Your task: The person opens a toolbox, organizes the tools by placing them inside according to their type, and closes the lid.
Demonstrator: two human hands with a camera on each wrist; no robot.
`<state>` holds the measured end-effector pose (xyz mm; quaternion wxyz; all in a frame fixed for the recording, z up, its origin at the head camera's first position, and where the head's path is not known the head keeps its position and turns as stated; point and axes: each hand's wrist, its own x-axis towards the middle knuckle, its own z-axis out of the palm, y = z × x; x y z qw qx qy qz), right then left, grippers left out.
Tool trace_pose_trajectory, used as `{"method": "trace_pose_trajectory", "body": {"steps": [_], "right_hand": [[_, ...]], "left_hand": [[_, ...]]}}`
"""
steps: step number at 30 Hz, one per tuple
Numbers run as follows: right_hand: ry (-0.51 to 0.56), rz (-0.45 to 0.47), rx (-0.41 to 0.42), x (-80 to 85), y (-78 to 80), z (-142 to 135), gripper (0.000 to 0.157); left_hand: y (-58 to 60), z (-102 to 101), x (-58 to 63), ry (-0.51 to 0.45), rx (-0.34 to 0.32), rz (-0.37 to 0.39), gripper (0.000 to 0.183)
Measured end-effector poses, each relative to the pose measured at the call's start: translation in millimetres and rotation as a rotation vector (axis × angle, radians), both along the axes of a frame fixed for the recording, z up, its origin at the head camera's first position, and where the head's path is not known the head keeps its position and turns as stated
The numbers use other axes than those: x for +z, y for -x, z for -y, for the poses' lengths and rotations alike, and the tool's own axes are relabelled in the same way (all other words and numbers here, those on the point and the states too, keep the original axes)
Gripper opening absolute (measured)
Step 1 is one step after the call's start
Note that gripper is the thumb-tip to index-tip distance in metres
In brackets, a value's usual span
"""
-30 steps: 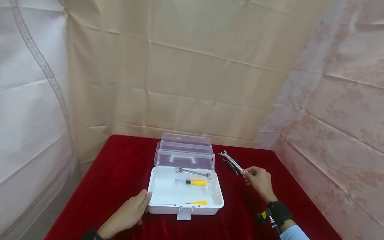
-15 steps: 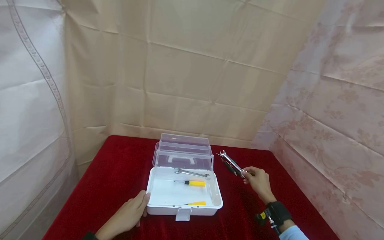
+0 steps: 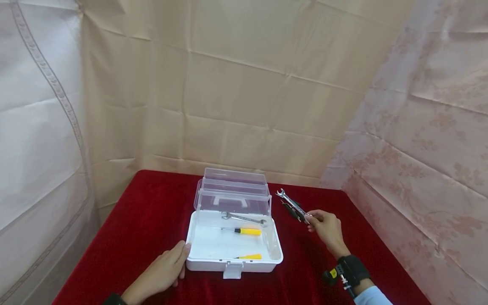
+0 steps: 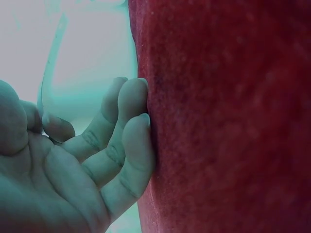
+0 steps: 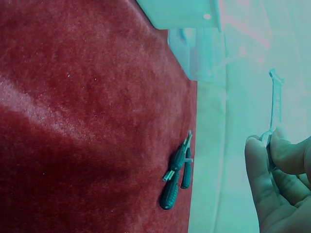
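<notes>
My left hand (image 3: 167, 264) holds the left rim of a white toolbox (image 3: 206, 266), its thumb and index finger at the wall. In the left wrist view the other fingers (image 4: 138, 141) of that hand bend loosely against the red cloth. Over the cloth to the right of the box, my right hand (image 3: 328, 228) pinches a silver wrench (image 3: 291, 202) between thumb and fingers, the open jaw pointing away. Inside the box lie another wrench (image 3: 244, 218), a yellow-and-black screwdriver (image 3: 249, 231) and a smaller yellow-handled tool (image 3: 251, 256).
The toolbox's clear lid (image 3: 236, 190) stands raised at the back. Dark ribbed-handled tools (image 5: 176, 165) lie together on the red cloth (image 3: 152, 216), beneath the held wrench in the head view. Hanging sheets (image 3: 244, 97) border the table behind and on both sides.
The head view has shifted slightly. The right hand and its wrench have moved only a little, up and to the left; the left hand stays at the toolbox.
</notes>
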<state>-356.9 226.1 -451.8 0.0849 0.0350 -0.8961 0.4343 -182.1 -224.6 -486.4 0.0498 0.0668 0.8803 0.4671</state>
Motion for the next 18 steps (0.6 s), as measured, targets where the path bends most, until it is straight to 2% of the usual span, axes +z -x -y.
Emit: {"method": "trace_pose_trajectory", "body": {"steps": [8,18], "right_hand": [[0.029,0.009,0.005,1.2,-1.6,2.0,0.019],[0.075,0.006,-0.004,-4.2,-6.7,3.9,0.018]], "left_hand": [[0.1,-0.8,2.0,0.011,0.004,0.005,0.045],[0.4,-1.5,0.8,0.014,0.013,0.012,0.05]]}}
